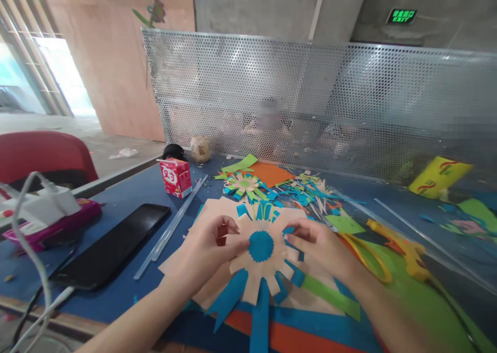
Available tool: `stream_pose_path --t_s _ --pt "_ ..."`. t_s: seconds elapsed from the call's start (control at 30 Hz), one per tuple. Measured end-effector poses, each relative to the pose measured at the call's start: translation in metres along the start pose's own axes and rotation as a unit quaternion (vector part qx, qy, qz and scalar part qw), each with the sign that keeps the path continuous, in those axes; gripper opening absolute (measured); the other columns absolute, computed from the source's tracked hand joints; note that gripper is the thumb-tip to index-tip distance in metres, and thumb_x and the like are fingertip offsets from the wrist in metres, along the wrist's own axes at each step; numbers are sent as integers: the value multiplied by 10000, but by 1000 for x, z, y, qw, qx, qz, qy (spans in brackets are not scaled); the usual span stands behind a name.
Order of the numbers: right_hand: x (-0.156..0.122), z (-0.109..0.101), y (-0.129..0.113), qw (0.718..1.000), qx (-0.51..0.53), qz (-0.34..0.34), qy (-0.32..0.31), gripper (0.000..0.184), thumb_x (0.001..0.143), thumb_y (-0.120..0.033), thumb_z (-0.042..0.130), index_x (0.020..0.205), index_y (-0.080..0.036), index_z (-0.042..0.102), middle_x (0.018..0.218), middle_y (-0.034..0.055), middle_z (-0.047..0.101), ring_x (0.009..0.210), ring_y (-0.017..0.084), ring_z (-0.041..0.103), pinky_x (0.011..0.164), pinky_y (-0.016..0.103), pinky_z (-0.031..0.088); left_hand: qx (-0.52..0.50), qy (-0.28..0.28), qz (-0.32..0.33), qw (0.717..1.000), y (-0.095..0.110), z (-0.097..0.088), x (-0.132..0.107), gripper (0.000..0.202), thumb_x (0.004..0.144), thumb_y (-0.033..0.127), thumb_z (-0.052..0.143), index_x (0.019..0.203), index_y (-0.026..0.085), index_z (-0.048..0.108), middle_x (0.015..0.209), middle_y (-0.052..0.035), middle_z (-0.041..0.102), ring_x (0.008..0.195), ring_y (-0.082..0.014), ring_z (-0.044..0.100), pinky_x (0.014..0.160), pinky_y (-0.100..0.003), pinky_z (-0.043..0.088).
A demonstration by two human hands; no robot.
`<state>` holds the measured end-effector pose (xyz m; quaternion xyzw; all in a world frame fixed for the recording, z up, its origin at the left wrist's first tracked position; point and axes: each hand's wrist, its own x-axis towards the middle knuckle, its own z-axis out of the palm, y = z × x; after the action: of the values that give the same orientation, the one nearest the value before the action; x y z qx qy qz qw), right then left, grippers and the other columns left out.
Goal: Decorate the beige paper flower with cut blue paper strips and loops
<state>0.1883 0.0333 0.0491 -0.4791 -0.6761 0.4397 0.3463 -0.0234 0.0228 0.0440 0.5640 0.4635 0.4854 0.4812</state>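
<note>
A paper flower (279,254) with pale petals, blue strips and a scalloped blue centre (261,246) lies face up on stacked paper sheets. My left hand (209,249) grips its left side, the thumb reaching to the blue centre and the other fingers curled. On the flower's right edge, my right hand (316,244) pinches a blue petal strip between thumb and fingers. Long blue ribbon tails (260,317) hang from its lower side, and a green strip (332,296) sticks out at lower right.
Orange-handled scissors (368,257) and a yellow glue gun (407,249) lie at right. A second flower (244,184) and paper scraps (306,190) lie behind. At left are clear glue sticks (171,229), a phone (116,244), a red box (176,177) and cables (42,270). A perforated metal screen (248,73) stands behind.
</note>
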Motion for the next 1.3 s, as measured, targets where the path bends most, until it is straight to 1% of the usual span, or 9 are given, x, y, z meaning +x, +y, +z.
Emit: stream_pose_path --t_s 0.1,0.17,0.3,0.47,0.67,0.8,0.9,1.1,1.3 --pt "1 -8 -1 999 9 0 -35 297 690 -420 580 859 -178 549 790 24 623 702 145 586 591 241 464 -25 -17 -25 999 0 1 -1 292 608 258 680 658 172 406 630 62 410 518 -45 399 462 -163 316" --pt "2 -15 -1 1000 -19 -12 -9 312 738 -456 506 868 -180 568 835 39 628 721 154 590 589 248 461 -69 -24 -50 996 3 0 -2 310 625 275 670 667 182 378 596 76 389 491 -39 382 443 -154 292" --pt "6 -25 7 970 -211 -47 108 292 755 -380 501 979 -211 577 937 57 635 864 201 583 726 312 450 -117 6 -102 988 9 -6 -3 306 638 265 658 734 209 373 575 87 390 478 -47 414 423 -147 285" --pt "8 -15 21 926 -364 -69 76 335 731 -283 535 1055 -203 558 1077 78 588 993 239 526 855 369 391 -119 0 -114 986 10 -8 -2 299 621 266 665 748 207 400 580 77 437 508 -71 482 431 -158 319" --pt "10 -11 23 921 -375 -63 86 381 717 -153 490 1096 -174 517 1033 86 585 980 206 519 836 329 397 -118 6 -104 988 8 -6 -2 289 629 284 662 757 210 414 576 81 445 485 -68 484 424 -159 339" --pt "12 -23 19 924 -360 -52 117 352 737 -155 442 1079 -187 517 819 44 622 759 166 579 694 281 445 -129 16 -120 984 11 -7 -3 311 609 278 681 744 207 411 552 90 436 463 -59 479 413 -151 347" --pt "16 -31 18 929 -343 -28 134 294 724 -142 451 991 -186 564 775 38 646 708 163 600 657 268 456 -131 12 -130 983 12 -7 -3 315 612 289 682 770 213 419 572 84 465 488 -68 507 423 -156 369" --pt "12 -29 15 929 -358 -15 95 203 726 -130 456 810 -183 634 802 75 674 761 204 618 676 293 451 -101 19 -130 986 9 -6 -2 329 605 320 684 800 215 440 609 71 496 522 -84 543 427 -166 378" --pt "-1 -19 7 910 -411 -30 55 168 694 -226 548 835 -228 639 853 65 662 795 231 599 623 286 412 -107 13 -123 987 6 -4 -1 337 596 315 689 806 208 449 641 56 520 542 -106 567 453 -194 420"
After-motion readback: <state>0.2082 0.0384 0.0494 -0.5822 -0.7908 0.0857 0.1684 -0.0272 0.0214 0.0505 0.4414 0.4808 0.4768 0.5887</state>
